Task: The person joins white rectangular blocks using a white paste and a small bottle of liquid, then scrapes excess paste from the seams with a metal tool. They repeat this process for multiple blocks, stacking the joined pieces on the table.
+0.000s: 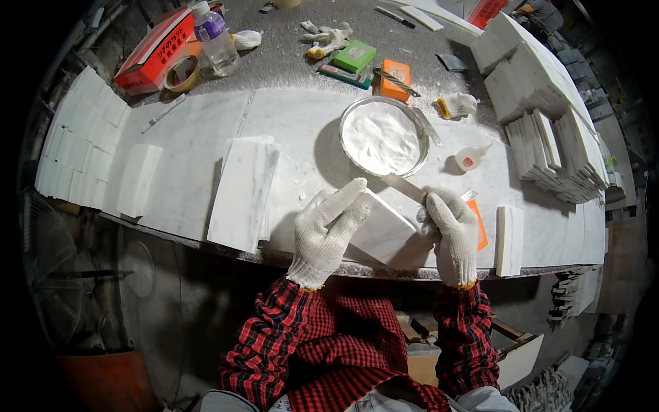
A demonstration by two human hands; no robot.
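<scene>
The bench [185, 154] is topped with pale veined slabs and backed by a dusty grey strip, and a dim, cluttered workshop is seen around it. At the far left, white tiles [75, 147] are stacked. Beside them a red box [154, 55] is printed with characters, and a roll of tape [184, 88] is leaned near its front. A clear bottle [223, 60] is wrapped in a purple label, too small to be read. Farther right, long pieces [241, 192] are piled.

The left hand [321, 237], gloved, is narrowed on the corner of a tile [382, 232]. The tile is held tilted just right of that hand, between both hands and on the near side of a bowl [342, 139] filled with white paste [381, 137]. Behind the bowl, a green box [355, 56] is marked with pale print, and an orange box [395, 77] is set beside it. A flat scraper [403, 187] is gripped by the gloved right hand [452, 230], its blade pointed leftward above the tile. A small bottle [469, 159] is marked with a red patch. At the far right, thick blocks [528, 86] are stacked.
</scene>
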